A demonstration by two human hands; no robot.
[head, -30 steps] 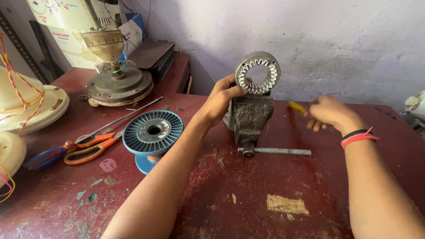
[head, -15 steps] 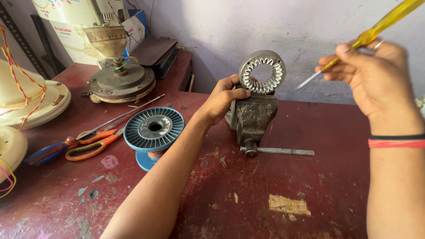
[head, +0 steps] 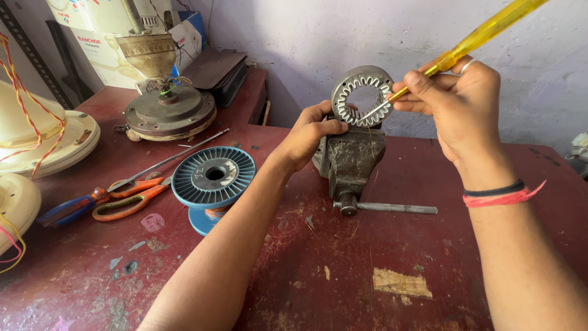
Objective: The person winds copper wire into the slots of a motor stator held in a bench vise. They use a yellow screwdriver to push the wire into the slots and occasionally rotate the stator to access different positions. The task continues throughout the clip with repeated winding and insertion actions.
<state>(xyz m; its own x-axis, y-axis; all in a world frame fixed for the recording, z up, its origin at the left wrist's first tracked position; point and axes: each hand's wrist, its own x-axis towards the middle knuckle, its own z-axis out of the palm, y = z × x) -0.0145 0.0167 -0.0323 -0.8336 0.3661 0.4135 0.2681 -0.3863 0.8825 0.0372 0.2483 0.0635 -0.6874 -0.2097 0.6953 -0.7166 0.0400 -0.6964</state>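
A round slotted metal stator ring [head: 345, 87] stands upright, clamped in a small grey bench vise [head: 350, 160] on the red table [head: 343, 270]. My left hand [head: 308, 136] rests on the vise's left side, its thumb touching the ring's lower left edge. Raised at the right, my right hand [head: 456, 105] grips a screwdriver with a clear yellow handle [head: 484, 34]. Its thin metal tip reaches into the ring's lower right slots.
A blue wire spool [head: 212, 178] stands left of the vise, with orange-handled scissors [head: 130, 197] and a long screwdriver [head: 92, 197] beside it. A ceiling fan motor [head: 165, 104] sits at the back left, and cream fan housings [head: 37, 132] at the far left. The vise handle bar [head: 392, 208] juts right.
My right hand has come down and left with the yellow screwdriver, bringing its tip from the air into the ring's slots. The left hand has stayed on the vise.
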